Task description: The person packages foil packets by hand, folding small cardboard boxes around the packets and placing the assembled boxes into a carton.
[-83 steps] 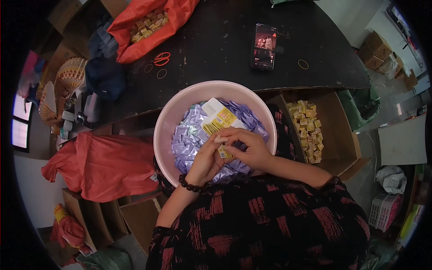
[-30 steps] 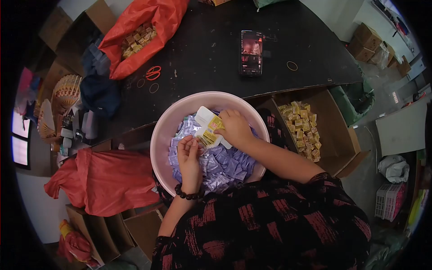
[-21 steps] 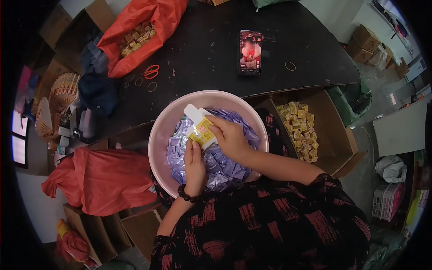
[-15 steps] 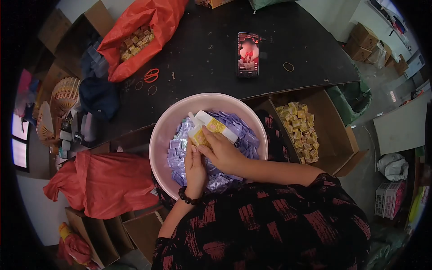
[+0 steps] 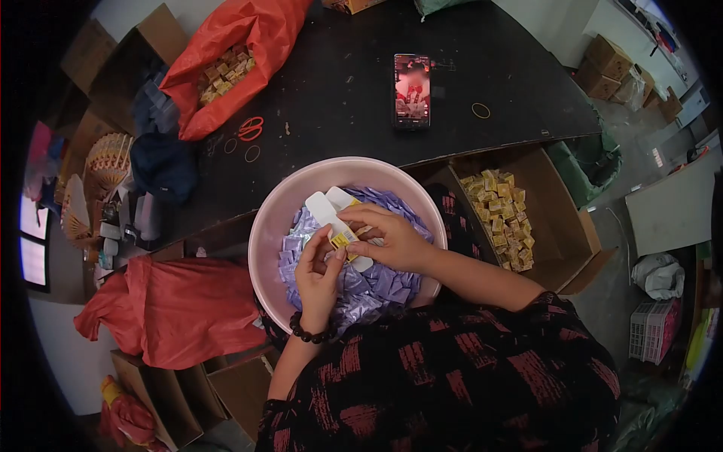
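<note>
- My right hand (image 5: 392, 245) pinches a small yellow-and-white carton (image 5: 343, 239) between thumb and fingers, its pale flap up; my left hand (image 5: 316, 285) curls close at its lower-left edge, and whether those fingers grip it I cannot tell.
- The carton sits over purple sachets (image 5: 388, 288) in a pink basin (image 5: 263, 218); its print is too small to read.
- The basin's rim rings my work, its inner wall showing above the sachets; my forearms cross it.
- Right of the basin, an open cardboard box (image 5: 553, 181) holds little yellow boxes (image 5: 503, 211); left, a red sack (image 5: 188, 309) bulges.
- Beyond the basin runs the edge of the scuffed black table (image 5: 339, 90).
- On it, a phone (image 5: 411, 90) glows, its text illegible, well apart from orange-handled scissors (image 5: 251, 128).
- Farther left, an open red bag (image 5: 271, 45) holds more yellow boxes.
- At far right, brown cartons (image 5: 605, 68) stand on the floor.
</note>
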Tool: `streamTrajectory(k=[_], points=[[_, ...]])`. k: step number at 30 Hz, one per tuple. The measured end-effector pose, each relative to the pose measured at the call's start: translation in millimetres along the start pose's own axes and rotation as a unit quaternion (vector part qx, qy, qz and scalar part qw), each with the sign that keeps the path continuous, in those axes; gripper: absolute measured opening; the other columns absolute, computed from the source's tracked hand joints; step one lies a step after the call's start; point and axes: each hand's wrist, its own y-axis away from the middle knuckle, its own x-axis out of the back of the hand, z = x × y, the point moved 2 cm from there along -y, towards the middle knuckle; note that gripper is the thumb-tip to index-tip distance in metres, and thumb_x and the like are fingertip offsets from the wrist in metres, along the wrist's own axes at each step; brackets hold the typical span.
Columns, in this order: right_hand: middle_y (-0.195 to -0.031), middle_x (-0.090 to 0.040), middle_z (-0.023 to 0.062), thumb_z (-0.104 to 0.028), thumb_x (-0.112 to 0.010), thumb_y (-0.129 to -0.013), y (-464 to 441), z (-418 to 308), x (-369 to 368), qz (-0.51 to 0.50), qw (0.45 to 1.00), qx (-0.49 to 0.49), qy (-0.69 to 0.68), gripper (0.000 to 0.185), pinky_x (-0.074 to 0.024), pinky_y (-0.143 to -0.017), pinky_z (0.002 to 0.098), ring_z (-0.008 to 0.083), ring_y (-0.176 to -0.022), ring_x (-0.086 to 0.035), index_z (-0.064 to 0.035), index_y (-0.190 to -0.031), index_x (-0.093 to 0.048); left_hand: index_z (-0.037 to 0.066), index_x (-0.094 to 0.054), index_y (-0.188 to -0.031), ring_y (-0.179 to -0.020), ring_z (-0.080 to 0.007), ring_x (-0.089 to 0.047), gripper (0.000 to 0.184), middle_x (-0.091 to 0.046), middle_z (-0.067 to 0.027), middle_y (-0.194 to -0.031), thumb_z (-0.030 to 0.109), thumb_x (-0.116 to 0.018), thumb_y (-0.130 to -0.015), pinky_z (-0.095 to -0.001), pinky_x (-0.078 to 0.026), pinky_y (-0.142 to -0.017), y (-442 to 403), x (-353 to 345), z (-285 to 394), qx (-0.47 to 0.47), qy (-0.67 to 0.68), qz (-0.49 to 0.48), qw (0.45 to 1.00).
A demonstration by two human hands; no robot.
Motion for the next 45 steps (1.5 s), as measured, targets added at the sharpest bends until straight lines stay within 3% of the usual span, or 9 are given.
streamTrajectory(k=[8,13,17,22,25,32,35,37,45], points=[[-0.124,-0.048,0.0076,-0.004,-0.067,-0.084,0,11,10,-0.107,0.994,-0.032,0.004,0.034,-0.0494,-0.091,0.0313,0.0172,-0.114,-0.051,-0.0053,-0.116,-0.057,-0.002,-0.049,-0.123,-0.098,-0.0123,-0.060,0.039,-0.061,-0.0108,-0.110,-0.005,-0.060,-0.086,-0.0207,-0.048,-0.082,3,-8,6,0.004,-0.015,-0.030,0.999],[-0.117,-0.049,0.0073,-0.004,-0.067,-0.084,7,21,6,-0.016,0.999,-0.034,-0.024,0.024,-0.0469,-0.093,0.0304,0.0166,-0.116,-0.049,-0.0036,-0.107,-0.058,-0.002,-0.051,-0.121,-0.097,-0.0111,-0.060,0.036,-0.063,-0.0097,-0.105,-0.006,-0.059,-0.086,-0.0176,-0.047,-0.076,3,-5,0,0.026,-0.017,-0.041,0.999],[-0.114,-0.049,0.0065,-0.004,-0.065,-0.086,5,26,5,-0.050,0.993,-0.049,-0.098,0.015,-0.0460,-0.092,0.0274,0.0144,-0.111,-0.050,-0.0025,-0.100,-0.058,0.000,-0.047,-0.118,-0.099,-0.0125,-0.059,0.037,-0.058,-0.0112,-0.114,-0.008,-0.059,-0.084,-0.0190,-0.048,-0.075,2,-3,-11,0.013,-0.026,-0.032,0.999],[-0.105,-0.054,0.0033,-0.007,-0.065,-0.087,5,23,2,0.050,0.988,-0.080,-0.119,0.009,-0.0470,-0.085,0.0252,0.0094,-0.097,-0.054,-0.0035,-0.089,-0.057,0.002,-0.041,-0.117,-0.103,-0.0149,-0.058,0.042,-0.051,-0.0122,-0.124,-0.010,-0.060,-0.082,-0.0210,-0.050,-0.076,1,-5,-9,0.018,0.040,-0.007,0.999],[-0.098,-0.057,0.0025,-0.007,-0.066,-0.087,5,30,6,-0.003,0.992,-0.107,-0.069,0.011,-0.0470,-0.086,0.0253,0.0089,-0.094,-0.056,-0.0024,-0.092,-0.057,0.002,-0.041,-0.118,-0.105,-0.0161,-0.057,0.042,-0.050,-0.0124,-0.124,-0.010,-0.060,-0.083,-0.0227,-0.051,-0.078,3,-6,-9,0.035,0.027,-0.021,0.999],[-0.100,-0.061,0.0045,-0.007,-0.065,-0.087,10,22,10,0.045,0.987,-0.108,-0.108,0.014,-0.0482,-0.085,0.0260,0.0111,-0.097,-0.058,-0.0014,-0.100,-0.063,0.001,-0.040,-0.122,-0.111,-0.0181,-0.055,0.045,-0.049,-0.0122,-0.126,-0.010,-0.059,-0.083,-0.0253,-0.051,-0.084,2,-11,-2,0.034,0.004,-0.079,0.996],[-0.100,-0.062,0.0065,-0.007,-0.064,-0.088,15,22,16,0.019,0.995,-0.050,-0.085,0.014,-0.0489,-0.083,0.0264,0.0143,-0.095,-0.060,0.0003,-0.099,-0.065,0.001,-0.041,-0.124,-0.112,-0.0188,-0.054,0.045,-0.050,-0.0123,-0.127,-0.009,-0.060,-0.084,-0.0259,-0.051,-0.086,3,-11,-2,0.044,-0.002,-0.087,0.995],[-0.100,-0.063,0.0087,-0.007,-0.065,-0.087,20,14,20,-0.012,0.994,0.029,0.104,0.014,-0.0490,-0.081,0.0273,0.0183,-0.095,-0.062,0.0011,-0.098,-0.065,0.001,-0.041,-0.125,-0.113,-0.0192,-0.054,0.045,-0.050,-0.0124,-0.127,-0.008,-0.060,-0.085,-0.0264,-0.050,-0.087,3,-11,-3,0.053,-0.009,-0.090,0.994],[-0.099,-0.062,0.0101,-0.009,-0.064,-0.086,39,20,10,0.029,0.978,0.102,0.179,0.016,-0.0491,-0.074,0.0296,0.0215,-0.088,-0.062,-0.0014,-0.101,-0.065,0.001,-0.049,-0.127,-0.113,-0.0166,-0.055,0.040,-0.052,-0.0109,-0.127,-0.003,-0.059,-0.088,-0.0269,-0.048,-0.090,5,-7,-17,0.057,-0.021,-0.160,0.985]])
